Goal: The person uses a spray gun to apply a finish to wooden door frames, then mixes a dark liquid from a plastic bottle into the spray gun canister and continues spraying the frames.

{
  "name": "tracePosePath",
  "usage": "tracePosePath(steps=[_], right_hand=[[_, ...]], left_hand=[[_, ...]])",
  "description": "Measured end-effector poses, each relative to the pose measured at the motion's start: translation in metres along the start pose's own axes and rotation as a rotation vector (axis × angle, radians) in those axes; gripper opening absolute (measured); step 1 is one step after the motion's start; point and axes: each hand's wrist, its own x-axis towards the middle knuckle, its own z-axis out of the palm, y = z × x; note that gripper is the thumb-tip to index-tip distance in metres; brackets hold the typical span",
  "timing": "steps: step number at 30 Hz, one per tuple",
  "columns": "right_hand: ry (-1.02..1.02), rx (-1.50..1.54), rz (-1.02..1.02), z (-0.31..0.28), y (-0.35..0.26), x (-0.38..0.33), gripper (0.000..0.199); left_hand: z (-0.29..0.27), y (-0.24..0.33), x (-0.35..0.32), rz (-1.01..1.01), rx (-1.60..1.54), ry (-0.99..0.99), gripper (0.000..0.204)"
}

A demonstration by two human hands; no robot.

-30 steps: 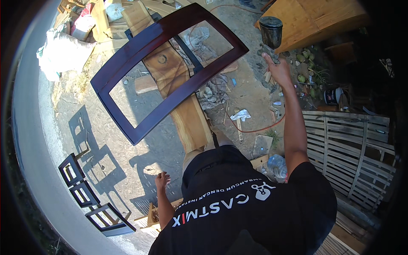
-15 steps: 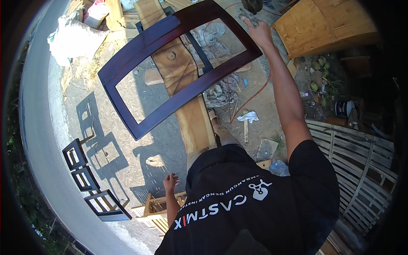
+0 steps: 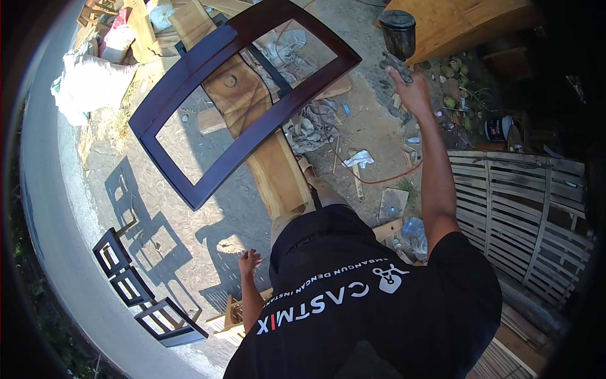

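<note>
My right hand (image 3: 413, 90), arm stretched forward, is closed around a spray gun (image 3: 396, 64) with a dark cup (image 3: 398, 35) on top. The gun is to the right of a dark reddish-brown wooden frame (image 3: 227, 177), apart from it. The frame has curved long sides and a large opening. It rests tilted over a long wooden plank (image 3: 278, 177), with a dark bar (image 3: 268, 66) beneath it. My left hand (image 3: 250, 260) hangs low by my side with its fingers loosely apart, holding nothing I can see.
Several smaller dark frames (image 3: 131, 285) stand on the left beside the road (image 3: 53, 189). A reddish hose (image 3: 385, 181) curves over the ground near my right forearm. A slatted panel (image 3: 514, 215) lies at right, below a large wooden piece (image 3: 467, 25). White sacks (image 3: 88, 85) lie far left.
My right hand and the spray gun have moved right and away from the frame's corner. The view has shifted a little. My left hand stays low, its fingers turned slightly.
</note>
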Motion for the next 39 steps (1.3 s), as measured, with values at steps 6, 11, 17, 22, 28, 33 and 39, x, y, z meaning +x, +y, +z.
tracePosePath(steps=[6,11,17,22,28,33,39], right_hand=[[-0.077,0.062,0.049,0.008,-0.011,-0.061,0.059],[-0.172,0.182,-0.105,0.032,-0.036,-0.114,0.050],[-0.307,0.216,-0.192,0.054,-0.072,-0.172,0.040],[-0.485,0.252,-0.258,0.083,-0.088,-0.207,0.041],[-0.573,0.214,-0.459,0.110,-0.123,-0.244,0.045],[-0.692,0.168,-0.550,0.130,-0.167,-0.272,0.045],[-0.827,0.244,-0.641,0.168,-0.199,-0.290,0.049]], left_hand=[[-0.034,0.030,0.014,0.088,0.035,-0.013,0.033],[-0.047,0.018,0.006,0.102,-0.005,0.001,0.032],[-0.045,-0.033,-0.004,0.046,-0.036,0.014,0.034],[-0.040,-0.070,-0.010,0.027,-0.087,0.008,0.036],[-0.039,-0.093,-0.018,0.038,-0.128,0.054,0.035],[-0.040,-0.100,-0.027,0.025,-0.178,0.081,0.034],[-0.041,-0.101,-0.031,0.056,-0.197,0.089,0.033]])
